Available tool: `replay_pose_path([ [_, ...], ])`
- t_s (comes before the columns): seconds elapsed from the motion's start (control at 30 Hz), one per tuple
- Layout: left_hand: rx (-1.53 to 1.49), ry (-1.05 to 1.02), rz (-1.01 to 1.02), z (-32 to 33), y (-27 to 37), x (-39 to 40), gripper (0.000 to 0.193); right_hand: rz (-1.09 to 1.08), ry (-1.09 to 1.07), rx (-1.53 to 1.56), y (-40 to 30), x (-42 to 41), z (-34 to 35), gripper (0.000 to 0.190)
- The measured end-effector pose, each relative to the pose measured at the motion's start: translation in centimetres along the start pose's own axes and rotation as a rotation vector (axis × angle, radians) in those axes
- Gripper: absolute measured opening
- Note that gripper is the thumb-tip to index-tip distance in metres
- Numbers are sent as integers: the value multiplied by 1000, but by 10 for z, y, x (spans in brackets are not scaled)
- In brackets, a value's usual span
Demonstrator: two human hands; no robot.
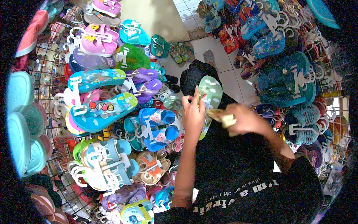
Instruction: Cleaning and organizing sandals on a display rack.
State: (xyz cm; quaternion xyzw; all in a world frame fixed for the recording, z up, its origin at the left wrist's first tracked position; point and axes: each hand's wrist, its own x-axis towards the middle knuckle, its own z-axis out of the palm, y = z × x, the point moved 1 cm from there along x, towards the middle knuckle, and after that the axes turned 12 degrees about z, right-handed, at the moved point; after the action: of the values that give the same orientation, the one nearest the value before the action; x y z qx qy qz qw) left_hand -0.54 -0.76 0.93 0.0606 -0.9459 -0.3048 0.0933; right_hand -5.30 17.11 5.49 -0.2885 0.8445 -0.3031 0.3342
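Observation:
A pale green sandal (214,89) with a white cloud pattern rests over my black-clothed leg. My left hand (193,112) steadies it from the left, with one finger extended along the strap area, where small coloured decoration shows. Just right of the sandal, my right hand (243,119) is blurred and grips a pale yellow cloth-like piece (229,120). The near end of that piece meets or overlaps the sandal; blur hides which. Part of the sole is covered by my left hand.
At left, a wire grid rack (46,70) carries many children's sandals on white hangers, including a turquoise pair (103,114) and blue slides (156,137). More footwear, such as dark teal sandals (279,84), hangs at right. Ahead lies a white tiled floor (221,53).

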Motion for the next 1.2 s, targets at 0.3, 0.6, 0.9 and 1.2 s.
replay_pose_path([
  [0.3, 2, -19, 30, 3, 0, 2, 43, -329, 580, -584, 14, 72, -26, 52],
  [0.6, -52, -5, -73, -5, 10, 0, 45, -22, 803, -589, 56, 107, -36, 37],
  [0.9, -6, -42, 1, -1, 2, 4, 46, -106, 617, -325, 47, 83, -10, 47],
  [1.2, -702, 171, -173, 1, -19, 4, 21, 68, 782, -21, 36, 70, -18, 52],
])
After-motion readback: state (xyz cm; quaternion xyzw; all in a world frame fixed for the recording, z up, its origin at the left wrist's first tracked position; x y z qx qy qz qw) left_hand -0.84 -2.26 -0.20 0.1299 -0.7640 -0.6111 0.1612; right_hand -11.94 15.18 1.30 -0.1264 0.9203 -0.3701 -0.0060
